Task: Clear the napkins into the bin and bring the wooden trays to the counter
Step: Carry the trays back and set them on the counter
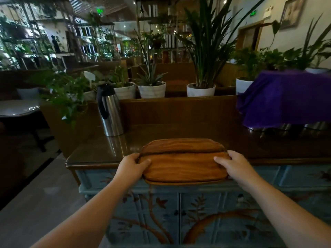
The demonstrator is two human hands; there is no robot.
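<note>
A stack of wooden trays (pixel 182 161), oval and orange-brown with visible grain, is held at the front edge of the dark wooden counter top (pixel 100 154). Its far half is over the counter and its near edge overhangs the blue cabinet front. A second tray's rim shows beneath the near edge. My left hand (pixel 133 167) grips the left end, thumb on top. My right hand (pixel 232 166) grips the right end the same way. No napkins or bin are in view.
A steel thermos jug (pixel 110 111) with a black handle stands on the counter's left. A purple cloth (pixel 284 99) covers items on the right. White plant pots (pixel 152 89) line the ledge behind. The painted blue cabinet (pixel 179 221) is below.
</note>
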